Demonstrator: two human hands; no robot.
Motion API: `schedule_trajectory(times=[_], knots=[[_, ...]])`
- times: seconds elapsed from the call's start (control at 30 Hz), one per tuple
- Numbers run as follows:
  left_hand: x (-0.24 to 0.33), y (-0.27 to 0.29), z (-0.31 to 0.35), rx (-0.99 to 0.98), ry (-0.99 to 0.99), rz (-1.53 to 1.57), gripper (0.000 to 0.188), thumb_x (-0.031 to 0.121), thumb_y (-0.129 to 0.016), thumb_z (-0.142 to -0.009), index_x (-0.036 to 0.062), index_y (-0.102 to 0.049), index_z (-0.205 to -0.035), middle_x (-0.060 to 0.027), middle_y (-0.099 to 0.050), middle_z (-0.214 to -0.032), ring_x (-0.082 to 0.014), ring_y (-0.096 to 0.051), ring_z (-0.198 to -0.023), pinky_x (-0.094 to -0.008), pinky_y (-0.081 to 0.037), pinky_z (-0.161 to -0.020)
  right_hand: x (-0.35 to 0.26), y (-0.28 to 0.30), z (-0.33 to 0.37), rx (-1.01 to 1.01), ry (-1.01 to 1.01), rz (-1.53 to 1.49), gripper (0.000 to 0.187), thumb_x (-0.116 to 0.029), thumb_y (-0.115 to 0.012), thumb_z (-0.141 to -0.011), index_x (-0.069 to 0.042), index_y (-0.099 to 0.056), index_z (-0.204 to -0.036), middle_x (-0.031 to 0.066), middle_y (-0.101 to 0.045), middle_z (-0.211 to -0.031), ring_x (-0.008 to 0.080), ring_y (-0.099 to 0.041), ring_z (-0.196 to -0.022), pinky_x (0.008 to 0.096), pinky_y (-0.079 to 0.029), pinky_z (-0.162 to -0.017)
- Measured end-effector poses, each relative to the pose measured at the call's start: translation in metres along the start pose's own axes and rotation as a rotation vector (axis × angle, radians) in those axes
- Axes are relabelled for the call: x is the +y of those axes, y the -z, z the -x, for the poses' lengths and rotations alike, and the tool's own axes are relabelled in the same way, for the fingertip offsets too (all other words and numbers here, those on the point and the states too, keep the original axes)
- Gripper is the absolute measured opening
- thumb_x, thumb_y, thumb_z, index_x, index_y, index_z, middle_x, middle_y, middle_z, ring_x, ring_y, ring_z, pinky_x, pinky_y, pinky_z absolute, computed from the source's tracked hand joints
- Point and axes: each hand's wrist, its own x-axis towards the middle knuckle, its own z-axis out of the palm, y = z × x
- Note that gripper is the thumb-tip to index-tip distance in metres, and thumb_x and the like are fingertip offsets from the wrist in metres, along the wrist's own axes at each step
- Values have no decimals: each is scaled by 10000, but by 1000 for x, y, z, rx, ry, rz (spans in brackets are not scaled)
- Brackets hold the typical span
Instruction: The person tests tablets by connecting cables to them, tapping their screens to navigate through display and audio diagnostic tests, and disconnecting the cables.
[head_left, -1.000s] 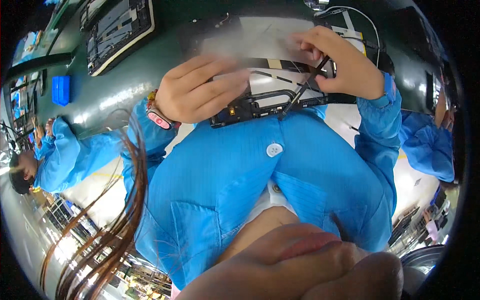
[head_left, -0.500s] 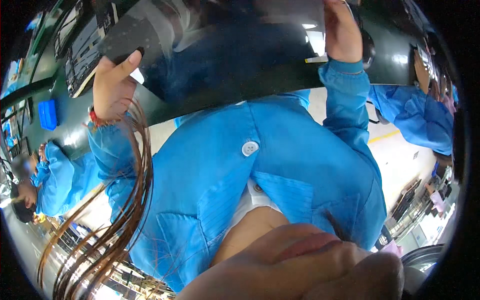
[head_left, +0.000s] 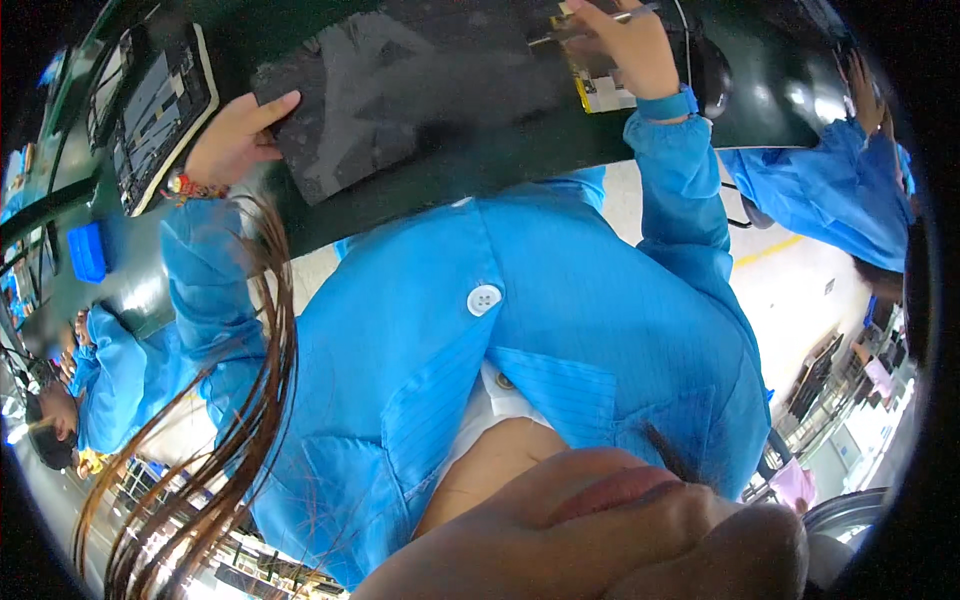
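A dark rectangular panel (head_left: 400,120) with smeared grey reflections lies flat before me on the green table. By its left edge is my left hand (head_left: 228,140), thumb stretched out and apart from the partly curled fingers, with nothing seen between them. My right hand (head_left: 640,52) is closed at the panel's right side, on a slender metallic tool (head_left: 548,41) like a pen or tweezers; its exact kind is unclear. Under that hand sits a flat yellow-edged piece (head_left: 592,92) with a white patch, partly covered by the fingers.
Left of my left hand rests an opened device casing (head_left: 165,115) with a pale rim. A blue bin (head_left: 88,252) stands farther left. A rounded black object (head_left: 712,85) is right of my right wrist. Co-workers in blue sit at both sides, one sleeve (head_left: 810,180) at right.
My hands have left the glossy dark panel's edges, and it now lies flat. The left hand shifted slightly left; the right moved left with a slender tool, and the yellow-edged piece shows more.
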Motion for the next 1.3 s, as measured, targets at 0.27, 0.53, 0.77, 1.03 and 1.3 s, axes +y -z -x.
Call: schedule_trajectory(times=[0.27,0.53,0.77,1.03,1.3], knots=[[53,-86,1,436,-943,-1134,332,323,-595,-852,24,-622,-993,-155,-635,-935,-298,-616,-882,-345,-475,-790,-1,49,1,-43,-124,54,203,-103,-601,-862,44,-574,-999,80,-625,-800,133,-617,-656,244,-512,-592],[42,-203,-62,183,-1458,-1291,381,280,-650,-791,74,-560,-1099,-119,-507,-1240,-270,-395,-1253,-450,-266,-1082,-1,73,3,-301,-180,-6,216,-42,-559,-863,86,-552,-1037,139,-627,-925,209,-639,-873,279,-525,-786],[28,-186,-53,142,-1396,-1220,297,218,-654,-788,58,-585,-1029,-126,-528,-1184,-280,-413,-1236,-463,-271,-1080,16,73,-2,-337,-236,70,254,-80,-618,-837,67,-555,-1034,159,-618,-941,219,-650,-820,289,-539,-739],[61,-213,-58,328,-1495,-967,239,212,-651,-779,75,-618,-972,-104,-590,-1075,-284,-564,-995,-441,-406,-945,10,58,-9,-473,-308,173,169,-64,-643,-824,28,-588,-954,71,-634,-759,129,-624,-670,228,-510,-609],[78,-230,-69,159,-1045,-613,167,174,-592,-809,32,-602,-897,-171,-628,-831,-350,-589,-765,-425,-449,-721,5,54,-3,-548,-311,-100,131,-62,-637,-835,-6,-597,-947,46,-636,-796,92,-597,-650,186,-467,-565]])
